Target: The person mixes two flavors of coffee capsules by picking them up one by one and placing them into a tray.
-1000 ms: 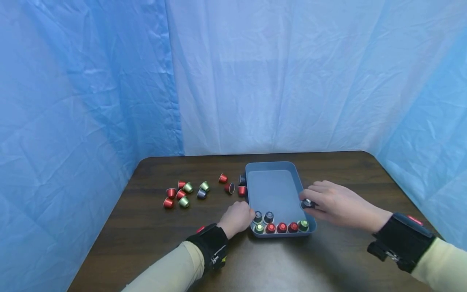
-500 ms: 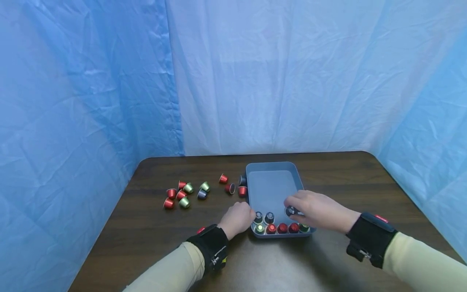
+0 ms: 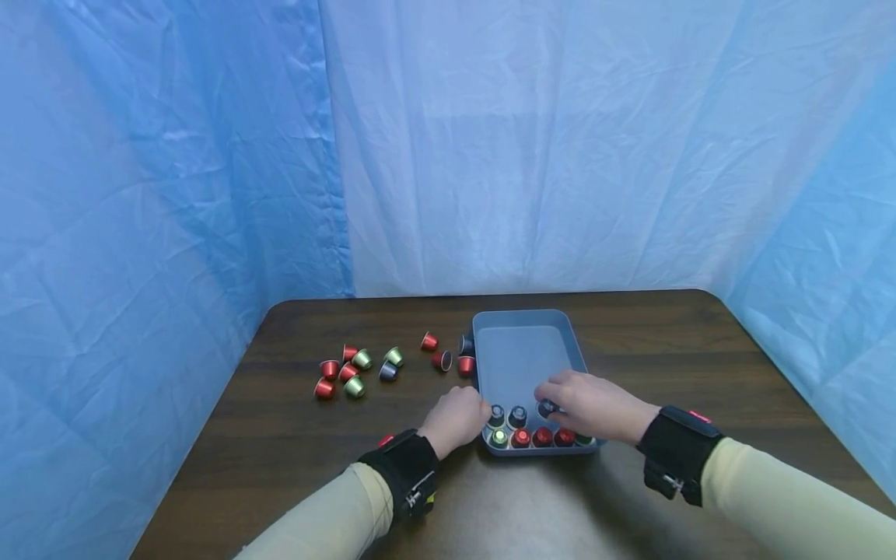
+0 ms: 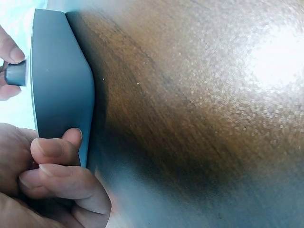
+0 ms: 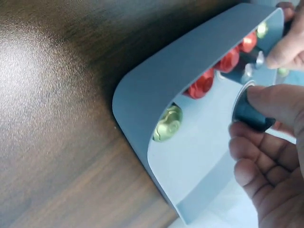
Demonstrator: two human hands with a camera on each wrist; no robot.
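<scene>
A blue-grey tray (image 3: 525, 362) lies on the table. My left hand (image 3: 456, 420) grips its near left wall, with the thumb over the rim and fingers outside. My right hand (image 3: 595, 406) pinches a dark coffee capsule (image 5: 254, 111) between thumb and fingers, just inside the tray. Along the tray's near wall stand a light green capsule (image 3: 498, 438), three red capsules (image 3: 542, 437) and another green capsule (image 5: 168, 123). Behind them at the left are two dark capsules (image 3: 518, 417). The held capsule is to the right of these two.
Several red, green and dark capsules (image 3: 348, 372) lie scattered left of the tray. A red capsule (image 3: 466, 365) and a dark one (image 3: 467, 344) lie close against the tray's left wall. Blue curtains (image 3: 490, 155) surround the brown wooden table (image 3: 280, 435).
My right hand has moved left from the tray's right rim, carrying the dark capsule toward the two dark capsules. My left hand stays in place on the tray.
</scene>
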